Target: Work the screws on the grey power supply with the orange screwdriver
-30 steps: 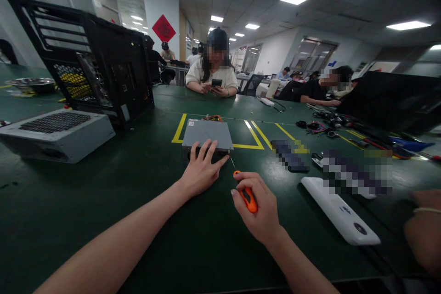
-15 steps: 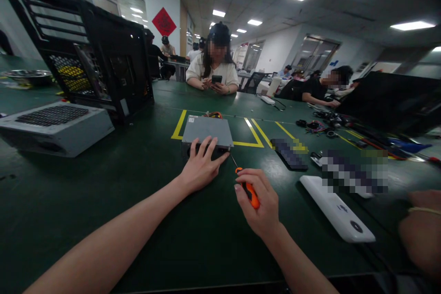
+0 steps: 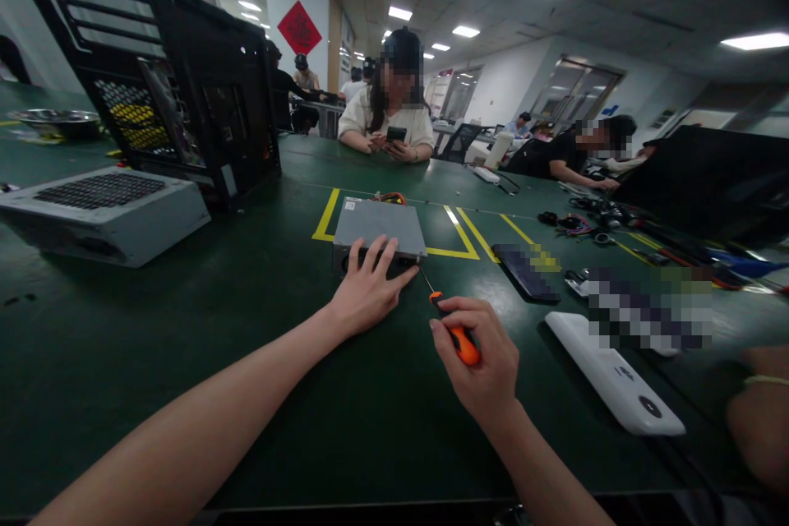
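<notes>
A grey metal box like a computer power supply (image 3: 383, 222) lies on the green table in front of me, with coloured wires (image 3: 392, 198) at its far side. My left hand (image 3: 368, 289) rests on its near edge, fingers spread over the top and front face, thumb stretched toward the right corner. My right hand (image 3: 484, 353) is closed around the orange and black handle of a screwdriver (image 3: 467, 348). The thin shaft points up and left to the box's lower right corner, close to my left thumb. Whether the tip sits in a screw is too small to tell.
Left stand a larger grey power supply (image 3: 117, 218) and an open black computer case (image 3: 228, 111). To the right are a dark phone (image 3: 523, 273), a white device (image 3: 607, 370) and cables (image 3: 564, 222). A person (image 3: 385, 119) sits opposite; another's arm (image 3: 761, 419) is at right.
The whole view has shifted slightly, so things appear a little further right and higher. Both hands, the box and the screwdriver keep nearly the same places relative to each other.
</notes>
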`<control>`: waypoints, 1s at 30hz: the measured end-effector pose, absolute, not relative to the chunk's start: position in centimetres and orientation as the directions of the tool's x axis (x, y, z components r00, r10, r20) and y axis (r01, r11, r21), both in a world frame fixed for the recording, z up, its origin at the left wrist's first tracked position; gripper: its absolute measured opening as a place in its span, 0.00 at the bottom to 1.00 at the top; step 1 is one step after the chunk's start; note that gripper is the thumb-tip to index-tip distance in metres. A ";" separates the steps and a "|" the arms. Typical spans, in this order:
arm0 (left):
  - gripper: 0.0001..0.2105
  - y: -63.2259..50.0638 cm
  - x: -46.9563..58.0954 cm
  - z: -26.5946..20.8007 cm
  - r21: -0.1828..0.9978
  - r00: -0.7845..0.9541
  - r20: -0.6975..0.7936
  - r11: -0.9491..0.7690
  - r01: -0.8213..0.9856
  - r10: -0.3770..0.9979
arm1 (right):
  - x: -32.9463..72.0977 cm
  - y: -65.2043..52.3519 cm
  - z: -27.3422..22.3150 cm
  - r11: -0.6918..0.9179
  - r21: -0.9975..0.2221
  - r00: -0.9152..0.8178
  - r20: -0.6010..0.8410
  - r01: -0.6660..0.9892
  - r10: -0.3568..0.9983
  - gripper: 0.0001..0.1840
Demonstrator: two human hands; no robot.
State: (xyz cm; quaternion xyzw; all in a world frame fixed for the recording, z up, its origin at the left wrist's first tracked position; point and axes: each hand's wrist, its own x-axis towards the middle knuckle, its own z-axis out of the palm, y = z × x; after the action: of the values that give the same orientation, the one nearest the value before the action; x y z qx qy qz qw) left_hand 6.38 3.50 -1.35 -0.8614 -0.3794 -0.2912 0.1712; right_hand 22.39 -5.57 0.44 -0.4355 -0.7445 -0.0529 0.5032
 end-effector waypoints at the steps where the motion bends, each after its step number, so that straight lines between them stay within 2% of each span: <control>1: 0.20 3.5 6.4 -1.4 -0.074 0.541 0.634 -0.653 0.754 0.553 | 22.4 -5.6 0.4 0.620 -0.328 -0.144 0.797 0.712 0.587 0.06; 3: 0.20 3.5 6.4 -1.4 -0.074 0.537 0.640 -0.651 0.755 0.550 | 22.4 -5.6 0.4 0.613 -0.316 -0.157 0.790 0.724 0.593 0.05; 7: 0.20 3.5 6.4 -1.3 -0.077 0.535 0.644 -0.649 0.756 0.547 | 22.5 -5.5 0.4 0.593 -0.439 -0.057 0.770 0.675 0.635 0.10; 12: 0.20 3.5 6.4 -1.3 -0.070 0.535 0.644 -0.655 0.753 0.547 | 22.5 -5.6 0.6 0.630 -0.311 -0.196 0.773 0.712 0.603 0.04; 17: 0.19 3.4 6.4 -1.3 -0.067 0.534 0.643 -0.655 0.753 0.548 | 22.4 -5.6 0.5 0.610 -0.425 -0.096 0.765 0.669 0.637 0.08; 22: 0.20 3.4 6.4 -1.2 -0.078 0.540 0.630 -0.647 0.758 0.557 | 22.5 -5.6 0.4 0.620 -0.302 -0.196 0.772 0.724 0.605 0.04; 27: 0.20 3.5 6.5 -1.4 -0.075 0.532 0.637 -0.642 0.763 0.557 | 22.5 -5.5 0.3 0.604 -0.391 -0.101 0.778 0.695 0.620 0.10; 30: 0.20 3.5 6.6 -1.4 -0.075 0.532 0.641 -0.645 0.761 0.553 | 22.4 -5.5 0.4 0.609 -0.324 -0.149 0.789 0.724 0.596 0.06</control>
State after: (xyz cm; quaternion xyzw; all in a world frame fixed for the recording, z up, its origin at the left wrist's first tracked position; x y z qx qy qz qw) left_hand 6.56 3.45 -1.42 -0.8574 -0.3832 -0.2954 0.1756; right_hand 22.41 -5.52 0.42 -0.4371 -0.7551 -0.0659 0.4842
